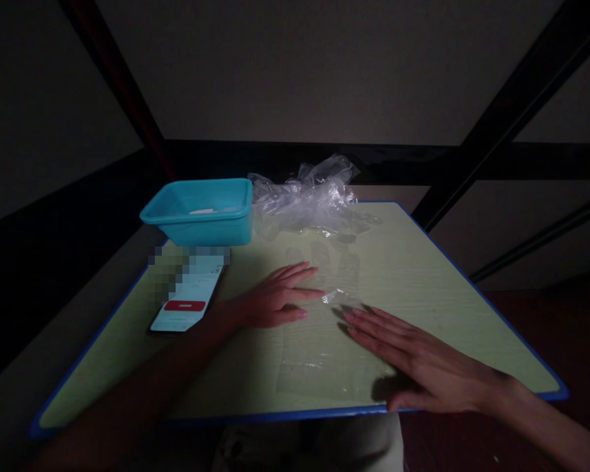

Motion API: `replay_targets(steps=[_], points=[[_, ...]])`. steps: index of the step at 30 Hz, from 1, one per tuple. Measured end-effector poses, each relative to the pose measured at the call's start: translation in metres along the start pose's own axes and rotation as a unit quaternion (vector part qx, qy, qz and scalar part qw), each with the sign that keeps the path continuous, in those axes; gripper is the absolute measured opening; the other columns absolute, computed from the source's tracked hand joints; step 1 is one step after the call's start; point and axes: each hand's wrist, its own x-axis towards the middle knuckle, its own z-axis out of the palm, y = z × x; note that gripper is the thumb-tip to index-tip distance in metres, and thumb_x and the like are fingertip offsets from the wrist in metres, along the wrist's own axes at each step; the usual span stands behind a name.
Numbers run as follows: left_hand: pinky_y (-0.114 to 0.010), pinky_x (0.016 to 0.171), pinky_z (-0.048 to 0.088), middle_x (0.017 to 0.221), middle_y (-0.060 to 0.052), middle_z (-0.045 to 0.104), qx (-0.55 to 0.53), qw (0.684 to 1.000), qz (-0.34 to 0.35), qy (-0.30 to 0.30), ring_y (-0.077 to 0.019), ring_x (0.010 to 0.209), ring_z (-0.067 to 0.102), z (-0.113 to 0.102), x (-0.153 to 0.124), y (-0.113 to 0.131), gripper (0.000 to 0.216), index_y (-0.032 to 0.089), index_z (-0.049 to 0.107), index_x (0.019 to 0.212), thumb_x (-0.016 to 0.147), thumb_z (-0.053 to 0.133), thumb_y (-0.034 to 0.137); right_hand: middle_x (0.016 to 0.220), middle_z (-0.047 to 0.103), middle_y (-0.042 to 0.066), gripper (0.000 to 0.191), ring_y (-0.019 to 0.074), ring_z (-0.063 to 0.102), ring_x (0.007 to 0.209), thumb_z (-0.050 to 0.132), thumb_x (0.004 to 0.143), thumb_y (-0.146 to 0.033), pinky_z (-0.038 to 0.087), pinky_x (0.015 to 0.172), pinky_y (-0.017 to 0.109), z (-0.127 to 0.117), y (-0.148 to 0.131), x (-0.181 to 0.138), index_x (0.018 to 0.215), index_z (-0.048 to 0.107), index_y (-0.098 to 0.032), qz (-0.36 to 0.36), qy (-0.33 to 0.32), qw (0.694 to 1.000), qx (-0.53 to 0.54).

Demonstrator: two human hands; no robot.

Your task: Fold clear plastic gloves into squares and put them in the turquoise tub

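A clear plastic bag [319, 357] lies flat on the pale green table [447, 295]. My left hand [275, 298] rests flat on the table with fingers stretched out, its fingertips at the bag's upper edge. My right hand [423, 364] lies flat on the bag's right side, fingers extended toward the left hand. Neither hand holds anything.
A teal plastic tub [201, 213] stands at the table's far left. A heap of crumpled clear plastic bags [309, 196] sits beside it at the back. A phone [189, 298] with a lit screen lies left of my left hand. Dark frame bars cross behind the table.
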Motion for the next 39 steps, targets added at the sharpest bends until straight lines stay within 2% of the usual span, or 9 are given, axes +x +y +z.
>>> replay_targets(steps=[7,14,20,23,26,29,33,36,39], points=[[-0.050,0.107,0.025,0.147,-0.014,0.028,-0.018,0.999,-0.006,0.030,-0.0279,0.137,0.020,0.001,0.001,0.000,0.042,0.016,0.050,0.126,0.088,0.048,0.033,0.149,0.015,0.014,0.083,0.0261,0.015,0.137,0.047,0.085,-0.053,0.018,0.111,0.048,0.009,-0.018,-0.003,0.144,0.003,-0.014,0.006,-0.062,0.997,-0.044],[-0.048,0.107,0.027,0.144,-0.017,0.033,-0.024,0.998,0.001,0.066,-0.0264,0.135,0.025,0.003,-0.001,0.000,0.042,0.012,0.052,0.124,0.088,0.044,0.033,0.147,0.024,0.009,0.081,0.0221,0.019,0.136,0.055,0.085,-0.038,0.020,0.112,0.043,0.027,-0.026,-0.008,0.144,0.003,-0.017,0.015,-0.025,0.996,-0.083],[-0.047,0.108,0.025,0.144,-0.018,0.032,-0.032,0.995,0.001,0.099,-0.0268,0.135,0.026,0.004,-0.002,0.001,0.048,0.012,0.050,0.125,0.090,0.039,0.043,0.144,0.031,0.007,0.068,0.0189,0.024,0.134,0.052,0.088,-0.028,0.020,0.112,0.040,0.026,-0.027,-0.010,0.143,0.014,-0.018,-0.008,-0.002,0.996,-0.086],[-0.047,0.109,0.023,0.146,-0.017,0.029,-0.036,0.996,-0.006,0.076,-0.0261,0.136,0.023,-0.001,-0.003,0.006,0.055,0.013,0.047,0.128,0.090,0.035,0.050,0.143,0.035,0.007,0.057,0.0183,0.027,0.134,0.046,0.091,-0.023,0.022,0.111,0.041,0.021,-0.028,-0.008,0.142,0.022,-0.017,0.002,0.008,0.999,-0.044],[-0.047,0.110,0.019,0.148,-0.017,0.025,-0.046,0.999,-0.006,0.022,-0.0273,0.137,0.020,-0.011,-0.008,0.017,0.067,0.013,0.041,0.133,0.087,0.034,0.061,0.140,0.041,0.009,0.047,0.0188,0.033,0.132,0.038,0.093,-0.021,0.027,0.109,0.044,0.014,-0.028,-0.005,0.139,0.032,-0.016,0.025,0.040,0.998,0.034],[-0.048,0.111,0.018,0.149,-0.016,0.021,-0.064,0.997,-0.018,-0.037,-0.0297,0.138,0.017,-0.022,-0.020,0.034,0.079,0.013,0.034,0.137,0.080,0.042,0.067,0.135,0.048,0.011,0.039,0.0183,0.041,0.127,0.035,0.095,-0.022,0.033,0.106,0.045,0.009,-0.027,-0.002,0.132,0.045,-0.016,0.046,0.090,0.988,0.116],[-0.049,0.112,0.015,0.149,-0.016,0.021,-0.056,0.996,-0.032,-0.069,-0.0309,0.138,0.017,-0.022,-0.036,0.051,0.092,0.012,0.025,0.141,0.073,0.054,0.067,0.129,0.055,0.012,0.036,0.0184,0.049,0.121,0.035,0.095,-0.027,0.039,0.102,0.045,0.006,-0.022,0.001,0.123,0.055,-0.016,0.059,0.137,0.971,0.188],[-0.046,0.112,0.018,0.149,-0.014,0.023,-0.032,0.997,-0.039,-0.052,-0.0279,0.138,0.019,-0.010,-0.041,0.052,0.084,0.015,0.023,0.142,0.078,0.056,0.059,0.127,0.056,0.012,0.036,0.0184,0.050,0.120,0.034,0.096,-0.028,0.041,0.100,0.044,0.004,-0.019,0.001,0.121,0.056,-0.015,0.058,0.155,0.967,0.195],[-0.043,0.111,0.023,0.147,-0.013,0.028,-0.003,0.999,-0.032,-0.015,-0.0232,0.137,0.023,0.005,-0.040,0.046,0.060,0.015,0.027,0.140,0.090,0.046,0.043,0.128,0.055,0.013,0.037,0.0177,0.049,0.121,0.033,0.096,-0.026,0.042,0.100,0.042,0.003,-0.017,0.001,0.123,0.054,-0.014,0.036,0.154,0.976,0.149]])
